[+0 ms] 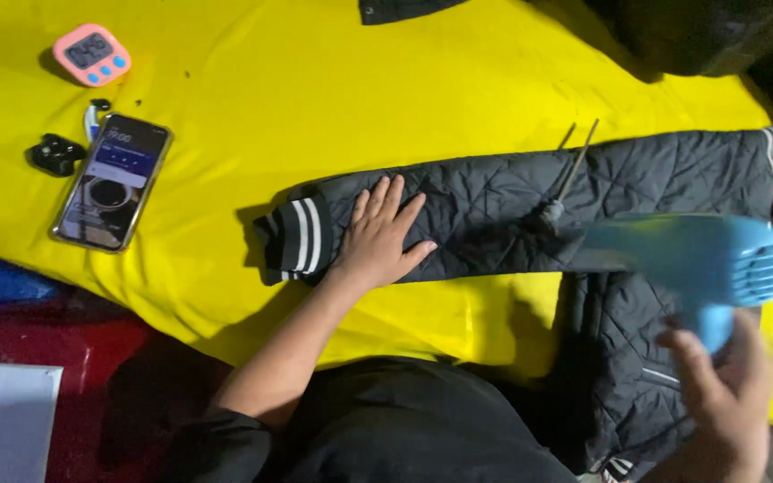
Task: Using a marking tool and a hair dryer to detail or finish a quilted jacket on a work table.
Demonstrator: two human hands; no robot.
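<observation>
Sleeve [512, 210] under left fingers [385, 201]; dryer [700, 259] gripped right.

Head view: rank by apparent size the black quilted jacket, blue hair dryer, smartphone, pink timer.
1. black quilted jacket
2. blue hair dryer, though it is blurred and nearer the camera, so it may look oversized
3. smartphone
4. pink timer

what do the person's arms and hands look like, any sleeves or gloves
Both hands are bare, with no gloves, and no rings or watch show. The left hand leads back along a bare forearm to a dark sleeve that starts near the elbow. The right hand is blurred at the lower right; its wrist runs out of the picture, so any sleeve there cannot be seen.
</observation>
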